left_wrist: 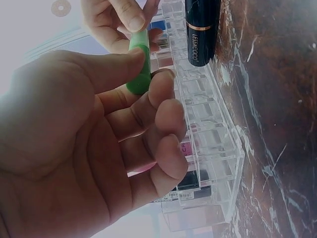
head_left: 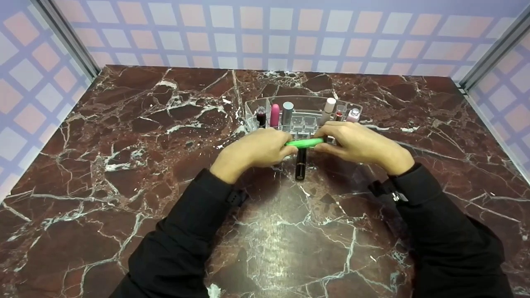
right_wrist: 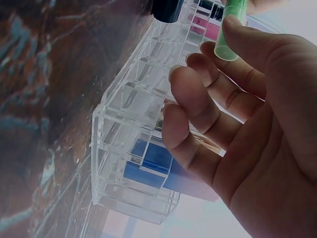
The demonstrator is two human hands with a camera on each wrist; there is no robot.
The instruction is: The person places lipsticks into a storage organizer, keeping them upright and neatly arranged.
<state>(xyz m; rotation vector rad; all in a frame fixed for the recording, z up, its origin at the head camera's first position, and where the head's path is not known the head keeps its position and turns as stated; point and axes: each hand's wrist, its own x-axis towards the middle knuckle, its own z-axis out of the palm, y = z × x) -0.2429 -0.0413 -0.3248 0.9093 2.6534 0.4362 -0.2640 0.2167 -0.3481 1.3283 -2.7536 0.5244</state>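
A slim green tube (head_left: 305,143), lip-balm sized, lies level between my two hands above the front of a clear acrylic organizer (left_wrist: 229,163). My left hand (head_left: 258,150) pinches its darker green end between thumb and index finger. At the paler end, my right hand (head_left: 358,145) pinches it the same way. The other fingers of both hands are loosely bent. Just below the tube, a black lipstick tube (head_left: 300,164) with a gold band projects from the front of the organizer; neither hand holds it.
Inside the organizer stand a pink tube (head_left: 275,115), a silver tube (head_left: 287,112), a white-capped tube (head_left: 329,108), a dark bottle (head_left: 261,117) and a small pale bottle (head_left: 353,115). A marbled table (head_left: 124,231) lies beneath, with tiled panels (head_left: 269,37) behind and at the sides.
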